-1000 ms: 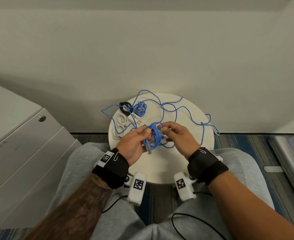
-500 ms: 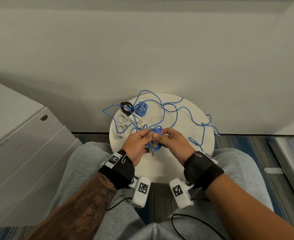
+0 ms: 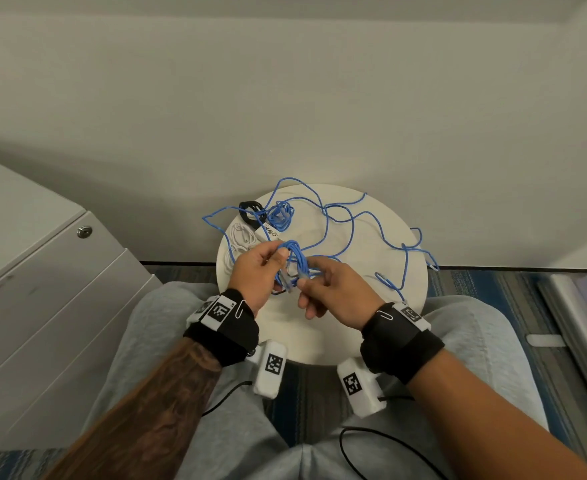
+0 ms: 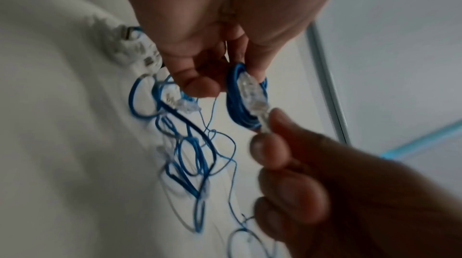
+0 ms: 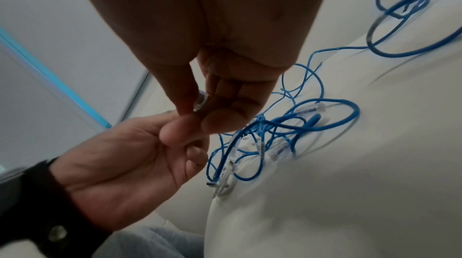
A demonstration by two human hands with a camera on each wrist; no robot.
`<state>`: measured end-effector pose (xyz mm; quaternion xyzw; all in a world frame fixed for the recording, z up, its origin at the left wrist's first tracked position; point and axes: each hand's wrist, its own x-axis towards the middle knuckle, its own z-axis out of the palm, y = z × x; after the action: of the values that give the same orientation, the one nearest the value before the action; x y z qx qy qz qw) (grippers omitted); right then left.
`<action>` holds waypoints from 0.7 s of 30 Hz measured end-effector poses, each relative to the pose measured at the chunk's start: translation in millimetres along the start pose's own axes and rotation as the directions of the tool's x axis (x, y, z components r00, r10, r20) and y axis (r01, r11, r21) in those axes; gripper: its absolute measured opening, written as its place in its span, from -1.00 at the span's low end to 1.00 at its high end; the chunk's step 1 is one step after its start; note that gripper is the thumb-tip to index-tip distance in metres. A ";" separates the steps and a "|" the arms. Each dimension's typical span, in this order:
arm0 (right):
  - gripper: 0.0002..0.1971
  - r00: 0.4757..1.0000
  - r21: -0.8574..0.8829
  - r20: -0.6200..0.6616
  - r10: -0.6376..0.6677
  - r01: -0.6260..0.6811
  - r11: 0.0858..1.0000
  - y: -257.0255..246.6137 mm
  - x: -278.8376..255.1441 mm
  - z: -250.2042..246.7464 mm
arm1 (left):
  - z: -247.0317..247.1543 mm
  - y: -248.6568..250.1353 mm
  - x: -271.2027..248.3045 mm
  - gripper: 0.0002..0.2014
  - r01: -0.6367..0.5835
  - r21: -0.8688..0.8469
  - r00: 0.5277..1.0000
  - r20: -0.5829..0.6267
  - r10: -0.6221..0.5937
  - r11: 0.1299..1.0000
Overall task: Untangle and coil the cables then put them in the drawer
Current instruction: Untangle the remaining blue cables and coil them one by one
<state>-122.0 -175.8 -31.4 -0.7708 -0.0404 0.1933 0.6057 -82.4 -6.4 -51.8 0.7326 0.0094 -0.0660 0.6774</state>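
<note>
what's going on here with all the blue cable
A seated person is sorting cables over a small round white table. The left hand grips a small coil of blue cable, while the right hand pinches its clear plug. The remaining blue cable sprawls tangled across the table, beside a white cable and a black one. The cabinet drawers on the left are closed.

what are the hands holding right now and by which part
The left hand pinches the small blue cable coil at its top. The right hand pinches the clear plug at that cable's end.
</note>
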 end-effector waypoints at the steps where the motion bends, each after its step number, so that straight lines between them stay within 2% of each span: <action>1: -0.71 1.000 0.006 0.004 -0.016 0.015 1.000 -0.8 -0.3 -1.7 | -3.9 1.5 1.8 -0.75 -0.071 0.106 0.997 0.031 0.068 0.992; 4: -0.69 1.000 0.027 0.018 -0.017 0.017 0.999 -1.3 -2.3 -8.9 | -11.9 4.6 6.8 -0.66 -0.293 0.394 0.952 0.207 0.227 0.871; 6: -0.72 0.999 0.035 0.040 -0.022 0.021 0.999 -1.2 -3.3 -11.3 | -17.8 8.0 10.0 -0.71 -0.315 0.440 0.944 0.241 0.227 0.841; 10: -0.72 0.994 0.044 0.093 -0.064 0.060 0.997 -2.8 0.6 -10.6 | -34.9 8.4 11.6 -0.71 -0.241 0.358 0.950 0.275 0.145 0.902; 15: -0.67 0.985 0.013 0.158 -0.074 0.072 0.997 -6.2 7.9 -9.4 | -48.5 9.8 6.7 -0.69 -0.082 0.199 0.964 0.263 0.027 0.977; 19: -0.70 0.984 0.064 0.168 -0.068 0.058 0.996 -10.6 13.0 -16.9 | -58.9 18.8 5.2 -0.77 0.098 0.074 0.933 0.340 -0.118 0.992; 21: -0.71 0.987 0.076 0.152 -0.051 0.039 0.996 -10.5 18.5 -16.5 | -66.0 21.3 3.8 -0.79 0.130 0.034 0.922 0.364 -0.133 0.991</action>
<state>-97.5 -182.7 -22.8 -0.7300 -0.0973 0.2397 0.6326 -70.9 57.1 -26.3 0.7083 -0.0677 -0.2463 0.6580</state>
